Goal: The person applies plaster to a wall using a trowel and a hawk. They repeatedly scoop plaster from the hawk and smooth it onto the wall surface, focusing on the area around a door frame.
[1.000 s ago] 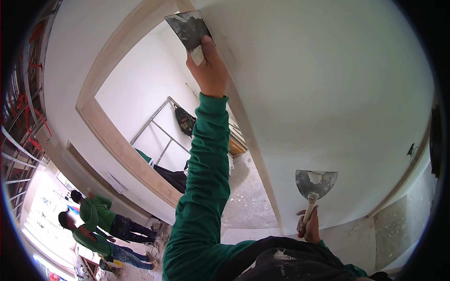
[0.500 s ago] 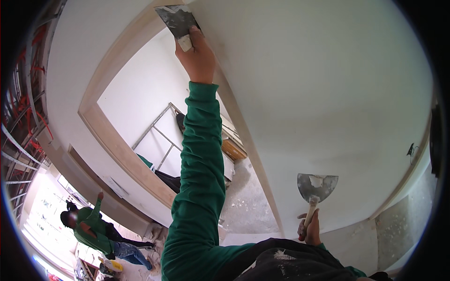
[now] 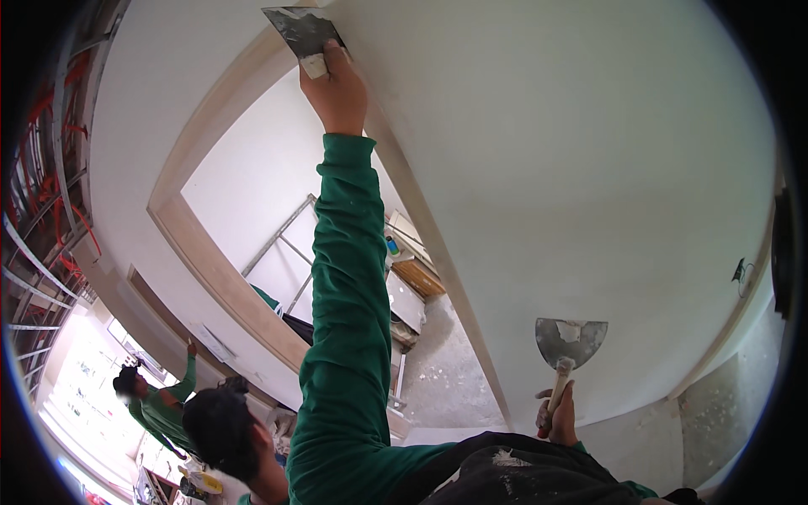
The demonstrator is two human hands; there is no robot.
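Note:
My left hand (image 3: 338, 94) is raised high, its fingers closed around a wide putty knife (image 3: 303, 32), with the thumb lying against the grey blade. That blade is at the upper corner of the door opening, by the edge of the white wall (image 3: 589, 185); whether it touches the surface I cannot tell. Low on the right, my right hand (image 3: 562, 414) grips the pale handle of a second putty knife (image 3: 572, 341). Its rounded blade points up and carries a patch of white filler. The green sleeve (image 3: 347, 278) of my left arm crosses in front of the opening.
A beige door frame (image 3: 227, 273) borders the opening, with metal scaffolding (image 3: 282, 236) beyond it. Lower left, one person's dark-haired head (image 3: 223, 429) is close to my left arm; another person in green (image 3: 164, 408) reaches to a wall. Wires (image 3: 741, 271) stick out at right.
My left hand and its putty knife have shifted slightly left and up. Another person's head has come into view at the lower left. My right hand is nearly unmoved.

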